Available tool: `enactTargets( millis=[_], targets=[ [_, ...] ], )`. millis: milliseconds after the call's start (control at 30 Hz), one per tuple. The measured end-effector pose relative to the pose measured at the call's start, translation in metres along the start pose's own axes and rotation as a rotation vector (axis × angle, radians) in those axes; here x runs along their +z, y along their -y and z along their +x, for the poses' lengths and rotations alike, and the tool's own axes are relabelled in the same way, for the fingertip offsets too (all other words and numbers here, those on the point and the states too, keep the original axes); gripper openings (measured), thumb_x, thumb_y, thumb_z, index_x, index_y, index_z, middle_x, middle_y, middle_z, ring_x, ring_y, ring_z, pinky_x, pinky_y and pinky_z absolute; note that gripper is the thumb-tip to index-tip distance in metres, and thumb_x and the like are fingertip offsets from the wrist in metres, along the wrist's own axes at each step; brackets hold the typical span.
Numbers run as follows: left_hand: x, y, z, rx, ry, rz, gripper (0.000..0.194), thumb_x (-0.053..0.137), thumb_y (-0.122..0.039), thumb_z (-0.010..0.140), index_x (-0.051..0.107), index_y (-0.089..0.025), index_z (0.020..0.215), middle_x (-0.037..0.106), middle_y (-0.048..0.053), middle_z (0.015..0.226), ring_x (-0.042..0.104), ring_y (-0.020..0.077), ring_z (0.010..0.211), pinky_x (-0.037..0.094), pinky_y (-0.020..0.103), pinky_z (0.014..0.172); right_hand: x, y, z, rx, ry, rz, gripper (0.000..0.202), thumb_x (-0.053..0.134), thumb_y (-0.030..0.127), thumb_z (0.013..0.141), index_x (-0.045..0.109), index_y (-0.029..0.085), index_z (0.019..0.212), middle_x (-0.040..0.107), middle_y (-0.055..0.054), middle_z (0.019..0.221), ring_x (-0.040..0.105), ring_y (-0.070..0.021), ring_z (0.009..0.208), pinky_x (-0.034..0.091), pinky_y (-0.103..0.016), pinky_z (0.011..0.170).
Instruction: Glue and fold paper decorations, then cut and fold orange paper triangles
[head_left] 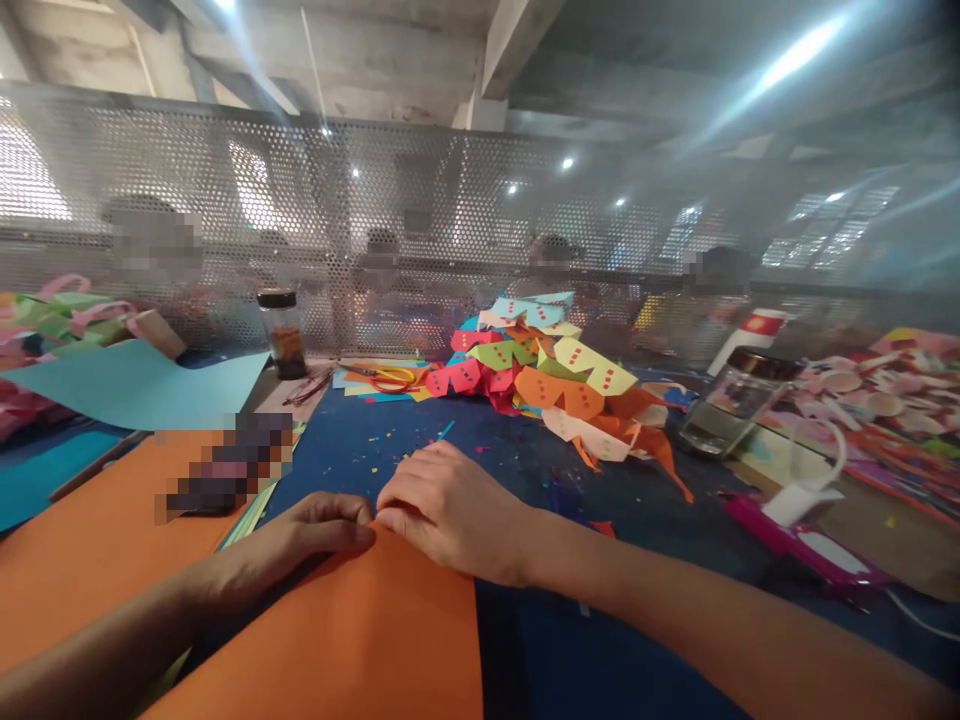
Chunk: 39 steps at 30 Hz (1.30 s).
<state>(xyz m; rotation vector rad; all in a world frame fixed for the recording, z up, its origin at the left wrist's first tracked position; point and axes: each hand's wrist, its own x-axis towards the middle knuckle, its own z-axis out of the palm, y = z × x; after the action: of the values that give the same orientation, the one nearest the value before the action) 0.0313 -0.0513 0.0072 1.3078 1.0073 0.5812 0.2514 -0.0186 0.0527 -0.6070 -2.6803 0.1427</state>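
Observation:
An orange sheet of paper [360,640] reaches from the near edge of the view up to both hands. My left hand [330,525] is closed on its far edge, thumb on top and fingers curled. Beside it, almost touching, my right hand [442,505] pinches the same edge with its fingers bent over; the fingertips are partly hidden. The paper bulges slightly below the hands. Beyond them, small coloured paper scraps [375,462] dot the blue tabletop [330,440].
Folded paper shapes with dots [559,395] are heaped ahead. Yellow-handled scissors [394,378] lie left of them. A dark-lidded jar [283,335], a glass jar [731,405] and a magenta device with a white cable [810,545] stand around. Orange sheets [97,540] lie left. A perforated screen [450,200] rises behind.

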Motion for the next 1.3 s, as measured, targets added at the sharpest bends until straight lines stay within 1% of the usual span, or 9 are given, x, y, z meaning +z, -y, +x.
enactTargets(
  millis=[100,233,400,567,767,900,1000,1133,1300],
  targets=[
    [0.001,-0.002,0.002,-0.006,0.025,0.043,0.043,0.069,-0.057,0.078,0.05,-0.019,0.07,0.034,-0.009,0.056,0.02,0.0083,0.05,0.013,0.025,0.048,0.006,0.001,0.002,0.06,0.002,0.062,0.013,0.062,0.025,0.097,0.069,0.018,0.089,0.073,-0.001,0.088,0.063,-0.015,0.085,0.039,-0.03,0.08],
    [0.002,0.0,0.006,0.027,0.056,0.089,0.047,0.07,-0.06,0.077,0.051,-0.018,0.071,0.035,-0.008,0.061,0.021,0.0085,0.056,0.016,0.024,0.051,0.01,0.007,0.005,0.134,0.049,0.087,0.014,0.062,0.022,0.095,0.066,0.017,0.083,0.073,-0.001,0.084,0.063,-0.0153,0.082,0.039,-0.029,0.078],
    [0.003,0.002,0.006,0.062,0.048,0.173,0.041,0.067,-0.055,0.08,0.052,-0.017,0.073,0.036,-0.007,0.062,0.024,0.0085,0.057,0.019,0.024,0.052,0.012,0.01,0.007,0.224,0.105,0.056,0.011,0.062,0.02,0.091,0.065,0.018,0.08,0.073,-0.001,0.083,0.064,-0.0163,0.079,0.039,-0.029,0.076],
    [0.002,-0.002,0.008,0.103,-0.012,0.257,0.03,0.063,-0.047,0.081,0.058,-0.018,0.077,0.045,-0.007,0.06,0.033,0.0083,0.055,0.026,0.022,0.052,0.01,0.009,-0.002,0.324,0.184,0.056,0.011,0.06,0.021,0.09,0.065,0.019,0.081,0.074,-0.001,0.082,0.063,-0.0163,0.075,0.036,-0.029,0.069],
    [0.004,-0.003,0.008,0.161,-0.123,0.406,0.016,0.059,-0.033,0.08,0.065,-0.018,0.079,0.057,-0.005,0.064,0.047,0.0102,0.059,0.036,0.022,0.055,0.02,0.007,-0.012,0.431,0.219,0.068,0.012,0.058,0.02,0.092,0.065,0.019,0.082,0.072,-0.002,0.083,0.064,-0.0167,0.079,0.036,-0.029,0.072],
    [0.01,0.002,0.006,0.251,-0.25,0.582,0.012,0.064,-0.03,0.08,0.069,-0.021,0.086,0.067,-0.001,0.076,0.058,0.0147,0.071,0.043,0.025,0.066,0.026,0.007,-0.016,0.441,0.211,0.057,0.013,0.057,0.021,0.095,0.066,0.019,0.086,0.07,-0.002,0.084,0.063,-0.0171,0.081,0.036,-0.031,0.074],
    [0.011,0.009,0.006,0.343,-0.298,0.724,0.007,0.062,-0.023,0.082,0.069,-0.022,0.083,0.068,0.0,0.082,0.06,0.0173,0.081,0.043,0.028,0.073,0.03,0.006,-0.018,0.414,0.2,0.025,0.013,0.058,0.021,0.095,0.064,0.018,0.083,0.067,-0.002,0.086,0.061,-0.018,0.085,0.037,-0.033,0.077],
    [0.012,0.017,0.006,0.456,-0.292,0.87,0.02,0.053,-0.007,0.079,0.066,-0.022,0.082,0.066,0.001,0.086,0.059,0.0192,0.086,0.043,0.031,0.077,0.038,0.005,-0.021,0.412,0.15,0.045,0.005,0.062,0.018,0.089,0.061,0.019,0.085,0.064,-0.001,0.087,0.057,-0.0174,0.085,0.036,-0.032,0.077],
    [0.014,0.024,0.005,0.547,-0.246,0.992,0.03,0.046,0.0,0.081,0.067,-0.021,0.087,0.064,0.004,0.09,0.056,0.0216,0.089,0.042,0.034,0.078,0.044,0.008,-0.022,0.421,0.107,0.043,0.005,0.06,0.015,0.085,0.059,0.02,0.085,0.062,-0.001,0.087,0.055,-0.0173,0.086,0.034,-0.032,0.078]
  ],
)
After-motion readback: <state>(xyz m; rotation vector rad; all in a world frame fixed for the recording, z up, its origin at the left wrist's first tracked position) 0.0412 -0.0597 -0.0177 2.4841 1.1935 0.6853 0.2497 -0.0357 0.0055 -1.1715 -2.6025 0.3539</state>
